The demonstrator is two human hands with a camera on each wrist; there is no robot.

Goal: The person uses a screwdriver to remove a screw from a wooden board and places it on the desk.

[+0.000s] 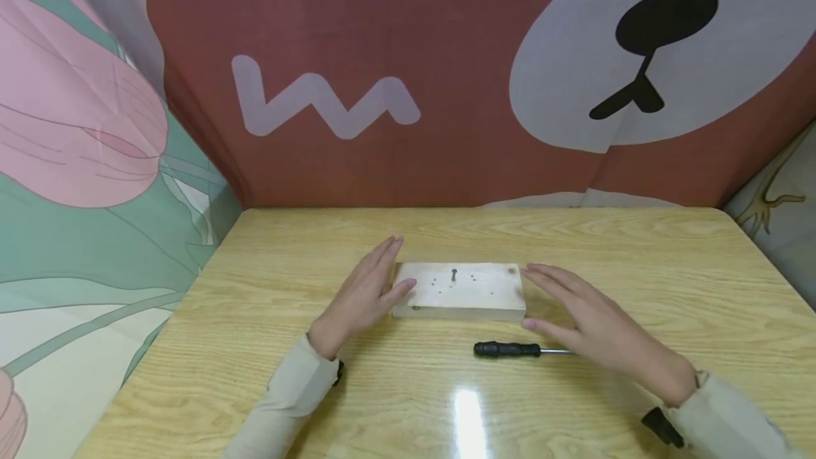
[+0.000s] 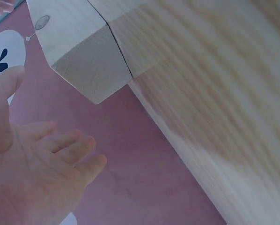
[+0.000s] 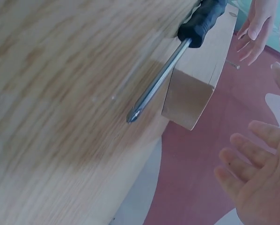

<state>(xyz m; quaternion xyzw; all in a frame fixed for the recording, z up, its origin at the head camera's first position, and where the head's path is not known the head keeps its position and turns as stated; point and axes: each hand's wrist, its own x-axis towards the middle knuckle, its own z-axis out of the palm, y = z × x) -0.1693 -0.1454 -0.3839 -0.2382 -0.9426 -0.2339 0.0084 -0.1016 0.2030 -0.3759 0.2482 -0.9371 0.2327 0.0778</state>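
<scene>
A pale wooden block (image 1: 468, 296) lies flat on the table, with several small holes in its top. One screw (image 1: 454, 275) stands up out of it, its head well above the wood; the right wrist view also shows this screw (image 3: 233, 64). My left hand (image 1: 363, 296) is at the block's left end, fingers extended, its thumb overlapping the top in the head view. At the opposite end is my right hand (image 1: 596, 317), fingers extended and palm facing the block. In front of the block lies a black-handled screwdriver (image 1: 506, 350), its shaft pointing right and partly hidden behind the right hand.
The wood-grain table (image 1: 306, 232) reaches back to a red cloth backdrop (image 1: 446, 161) with a cartoon face. A flower-printed cloth (image 1: 83, 126) hangs along the left side. Light reflects off the tabletop near the front.
</scene>
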